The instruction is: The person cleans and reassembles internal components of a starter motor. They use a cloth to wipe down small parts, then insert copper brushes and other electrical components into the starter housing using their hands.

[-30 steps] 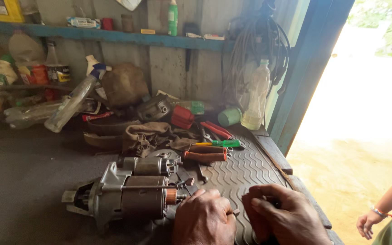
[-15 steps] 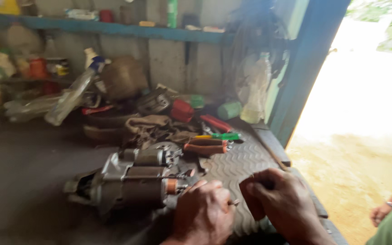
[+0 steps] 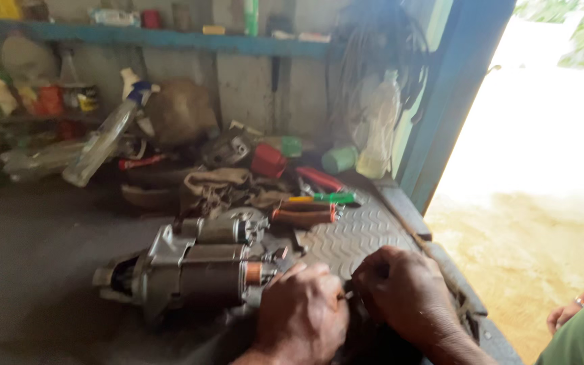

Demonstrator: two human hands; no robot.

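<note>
A cluttered workbench (image 3: 49, 270) is seen from above, its right part covered by a ribbed grey mat (image 3: 353, 236). At the back of the bench a tilted spray bottle (image 3: 106, 138), a red container (image 3: 268, 161), a green cylinder (image 3: 339, 159) and a crumpled brown rag (image 3: 214, 189) are piled against the wall. A blue shelf (image 3: 170, 39) carrying small items runs above them, and dark cables (image 3: 380, 47) hang beside a blue door post (image 3: 454, 94). Between the rag and the hands, a screwdriver with an orange-brown handle (image 3: 303, 216) and a tool with a green and yellow handle (image 3: 322, 199) are laid on the mat. At the lower right edge, another person's hand (image 3: 564, 315) with a wristband is visible outside the doorway.

A starter motor (image 3: 190, 270) is laid on its side on the bench, just to the left of both hands, with its copper-coloured end turned toward them. The left hand (image 3: 302, 314) is held directly beside that end, fingers curled closed, touching or nearly touching the housing. The right hand (image 3: 407, 297) is placed just to the right, its fingers also curled in. A small thin metal piece (image 3: 347, 295) is pinched between the 2 hands where their fingertips meet; what it is cannot be told through the blur.
</note>
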